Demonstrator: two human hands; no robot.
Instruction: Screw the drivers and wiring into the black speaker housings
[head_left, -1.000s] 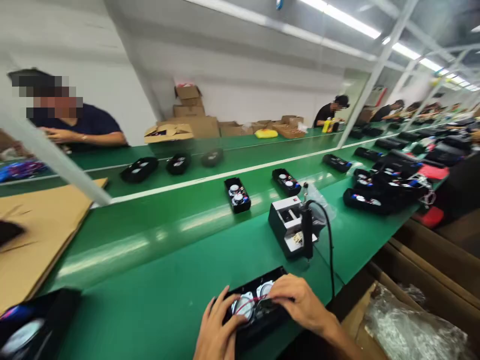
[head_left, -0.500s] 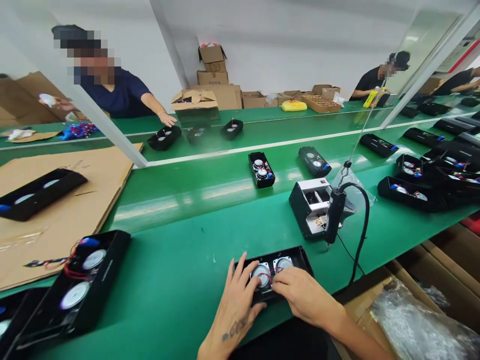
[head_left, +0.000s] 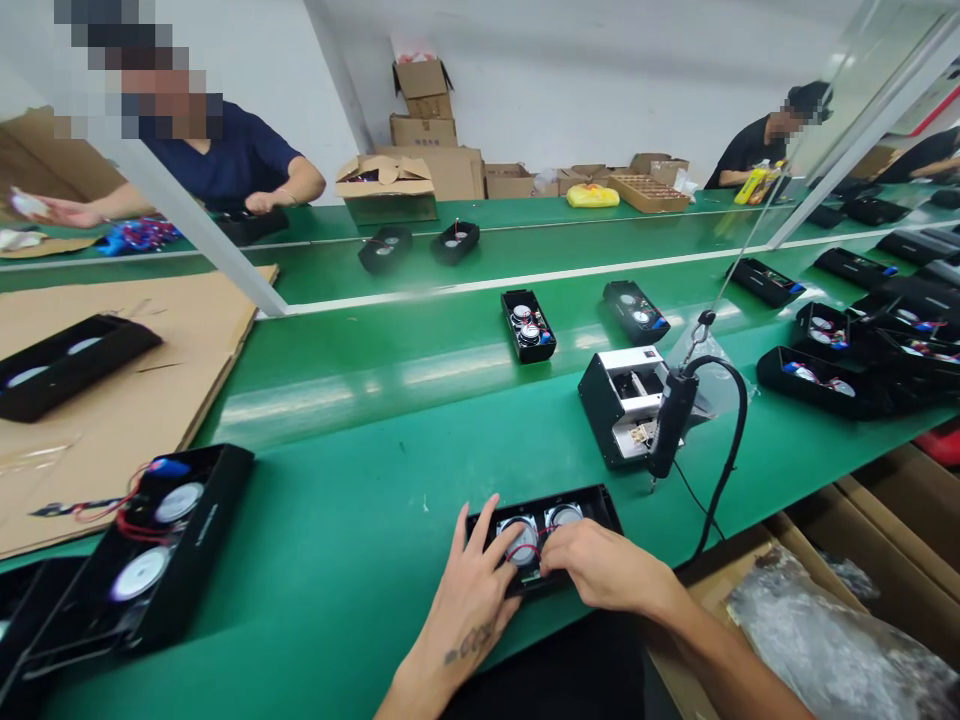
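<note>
In front of me, a black speaker housing (head_left: 611, 515) lies on the green bench with its open side up. Two round speakers are set in it, the left speaker (head_left: 519, 540) and the right speaker (head_left: 564, 515). My left hand (head_left: 472, 575) rests over the housing's left end, fingers spread, its index finger touching the left speaker. A thin red wire (head_left: 525, 548) crosses between the speakers. My right hand (head_left: 604, 560) is closed in a pinch on this wire at the housing's near side; its fingertips are partly hidden.
A black-and-white machine (head_left: 626, 405) stands beyond the housing, beside a hanging electric screwdriver (head_left: 671, 425). More open housings (head_left: 184, 540) lie at left, on the conveyor (head_left: 420, 335) and piled at right. Cardboard (head_left: 180, 370) covers the far left. A co-worker (head_left: 225, 170) sits opposite.
My hands stay at the housing; the left index finger has shifted slightly over the left speaker. Across the line, the co-worker has drawn a housing back towards their body.
</note>
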